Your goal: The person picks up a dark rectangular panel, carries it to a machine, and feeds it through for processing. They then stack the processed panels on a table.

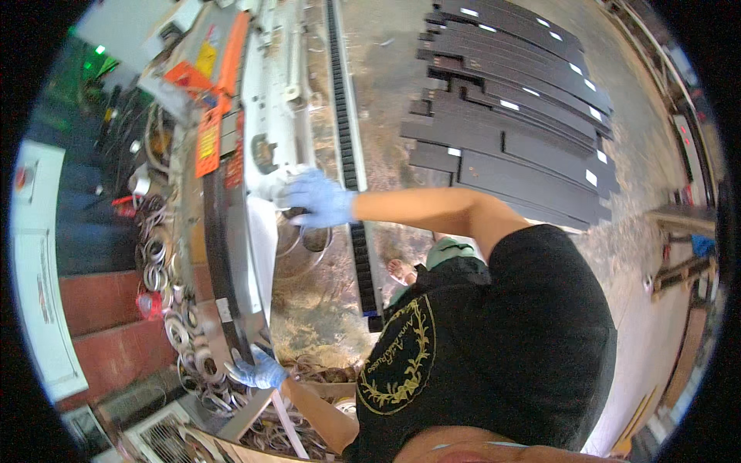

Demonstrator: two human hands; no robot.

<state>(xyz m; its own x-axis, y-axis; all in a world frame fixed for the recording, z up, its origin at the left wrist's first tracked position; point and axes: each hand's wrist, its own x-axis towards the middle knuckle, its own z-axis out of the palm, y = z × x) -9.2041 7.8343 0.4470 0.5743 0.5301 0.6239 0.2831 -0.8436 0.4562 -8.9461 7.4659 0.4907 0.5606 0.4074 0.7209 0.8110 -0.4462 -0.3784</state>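
My left hand (262, 369), in a blue glove, has its fingers closed around the near end of a long dark panel (224, 266) with a white label on it. The panel lies along a white-bodied machine with orange guards (228, 65). My right hand (316, 197), also in a blue glove, reaches across a black roller track (347, 123) to the machine's white side, apart from the panel. Motion blurs its fingers, and whether it touches the machine I cannot tell.
Several rolls of edge strip (158, 251) crowd the machine's far side. Loose strip curls (309, 366) lie near my left forearm. Dark boards (494, 131) with white labels are stacked on the floor at the upper right. A wooden rack (683, 224) stands at the far right.
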